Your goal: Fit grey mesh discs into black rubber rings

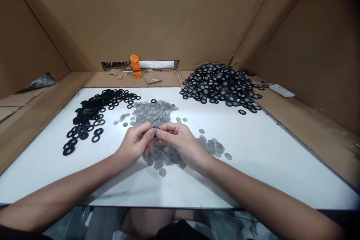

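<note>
Clamping fingertips of the left hand (pixel 138 139) and right hand (pixel 180 138) on one dark ring (pixel 156 127), mostly hidden, above grey discs (pixel 154 111) on the white table (pixel 281 157). Possibly risking a drop through pinching so narrow a rim, or scattered discs through brushing low across them. Counting two hands, one dark ring gripped, one lone ring (pixel 153 101) beyond, one orange carton (pixel 135 63); leaving uncounted, through overlapping, grey discs, black rings (pixel 97 102) at left, grey-centred rings (pixel 222 84) at right.

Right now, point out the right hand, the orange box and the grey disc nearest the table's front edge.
Right hand (pixel 180 138): head view, thumb base.
Orange box (pixel 135 63): head view, upper part.
Grey disc (pixel 162 172): head view, centre.
</note>
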Demonstrator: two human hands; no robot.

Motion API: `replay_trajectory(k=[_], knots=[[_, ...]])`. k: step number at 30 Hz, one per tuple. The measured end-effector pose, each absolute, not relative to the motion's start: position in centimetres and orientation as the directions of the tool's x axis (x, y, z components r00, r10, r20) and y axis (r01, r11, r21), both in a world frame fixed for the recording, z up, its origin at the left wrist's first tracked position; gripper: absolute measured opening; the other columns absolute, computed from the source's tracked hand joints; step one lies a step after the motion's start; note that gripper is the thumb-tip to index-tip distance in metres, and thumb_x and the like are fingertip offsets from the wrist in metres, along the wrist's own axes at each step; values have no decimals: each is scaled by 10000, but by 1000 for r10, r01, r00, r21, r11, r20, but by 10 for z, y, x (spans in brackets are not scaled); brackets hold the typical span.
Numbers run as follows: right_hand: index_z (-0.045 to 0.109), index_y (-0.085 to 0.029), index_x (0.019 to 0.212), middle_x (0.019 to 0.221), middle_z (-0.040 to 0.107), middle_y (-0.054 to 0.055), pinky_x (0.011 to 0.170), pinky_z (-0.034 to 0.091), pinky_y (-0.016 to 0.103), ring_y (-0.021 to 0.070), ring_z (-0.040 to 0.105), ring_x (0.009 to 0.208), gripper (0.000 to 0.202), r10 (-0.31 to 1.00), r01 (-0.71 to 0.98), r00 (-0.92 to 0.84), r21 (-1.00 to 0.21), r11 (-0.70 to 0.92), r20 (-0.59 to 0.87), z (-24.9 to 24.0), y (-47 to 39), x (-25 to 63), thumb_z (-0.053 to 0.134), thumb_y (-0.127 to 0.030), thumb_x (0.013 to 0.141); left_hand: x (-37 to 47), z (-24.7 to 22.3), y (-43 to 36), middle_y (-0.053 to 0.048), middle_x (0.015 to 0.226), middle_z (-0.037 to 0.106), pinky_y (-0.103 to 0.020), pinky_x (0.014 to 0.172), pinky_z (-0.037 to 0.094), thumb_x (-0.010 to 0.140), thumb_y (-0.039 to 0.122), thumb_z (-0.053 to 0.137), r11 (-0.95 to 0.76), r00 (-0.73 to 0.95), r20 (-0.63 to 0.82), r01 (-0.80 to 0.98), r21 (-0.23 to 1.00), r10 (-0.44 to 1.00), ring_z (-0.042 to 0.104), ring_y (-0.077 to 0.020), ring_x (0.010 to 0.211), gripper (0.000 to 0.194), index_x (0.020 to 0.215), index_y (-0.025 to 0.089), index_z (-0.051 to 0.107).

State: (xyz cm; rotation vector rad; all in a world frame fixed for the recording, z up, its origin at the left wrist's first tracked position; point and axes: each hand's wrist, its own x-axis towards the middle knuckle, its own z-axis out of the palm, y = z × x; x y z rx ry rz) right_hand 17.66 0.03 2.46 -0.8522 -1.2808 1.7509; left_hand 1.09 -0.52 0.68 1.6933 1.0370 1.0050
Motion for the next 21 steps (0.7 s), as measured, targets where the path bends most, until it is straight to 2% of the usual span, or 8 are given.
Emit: replay_trajectory(k=[6,15,19,21], knots=[[683,-156,720,668,666,17,731,492,282,132,638,663,252,906,-296,-414,-928,-228,-90,20,-3,174,730,-401,758,12,9,-8,26,478,554,-197,386,397,914,479,475,-228,294,166,192,954,941,527,-98,381,398,645,190,422],[691,-144,703,696,666,13,777,505,285,124,628,712,297,880,-252,-429,-909,-333,-203,18,0,180,820,-403,636,7,6,-5,12,470,577,-197,387,427,883,507,526,-160,287,110,156,975,952,525,-96,379,415,644,169,499],[700,-146,702,730,670,11,807,507,278,109,630,731,260,851,-248,-475,-894,-373,-223,20,3,184,829,-362,636,6,10,-4,10,463,567,-197,381,405,874,511,537,-195,299,135,180,964,945,512,-91,371,428,622,166,500],[702,-150,703,720,663,7,784,509,279,111,625,718,254,856,-216,-473,-915,-340,-207,21,5,185,823,-365,641,5,12,-5,13,463,565,-197,378,393,877,504,535,-205,306,142,182,962,941,509,-91,368,422,625,166,501]])
